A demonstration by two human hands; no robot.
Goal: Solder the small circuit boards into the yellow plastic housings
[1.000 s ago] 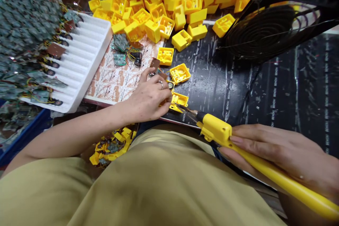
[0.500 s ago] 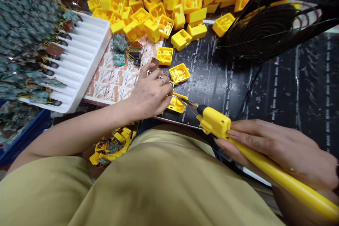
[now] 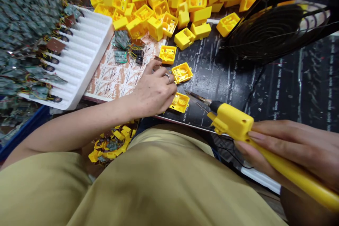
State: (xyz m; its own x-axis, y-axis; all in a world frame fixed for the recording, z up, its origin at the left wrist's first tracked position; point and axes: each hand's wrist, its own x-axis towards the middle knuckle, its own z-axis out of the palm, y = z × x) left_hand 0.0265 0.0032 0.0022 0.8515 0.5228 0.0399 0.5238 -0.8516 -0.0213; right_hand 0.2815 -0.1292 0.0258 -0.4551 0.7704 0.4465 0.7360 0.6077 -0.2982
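The right hand [image 3: 293,144] wraps its fingers round a smooth yellow iron [image 3: 234,120]. Below, a mixed yellow heap [image 3: 113,144] may be done. The left hand [image 3: 156,93] bends by a small open box [image 3: 181,102] on the shiny black bench [image 3: 209,63]; its fingers' grip is hidden. Farther, flat boards [image 3: 29,10] and hard plastic boxes [image 3: 156,28] look left to do.
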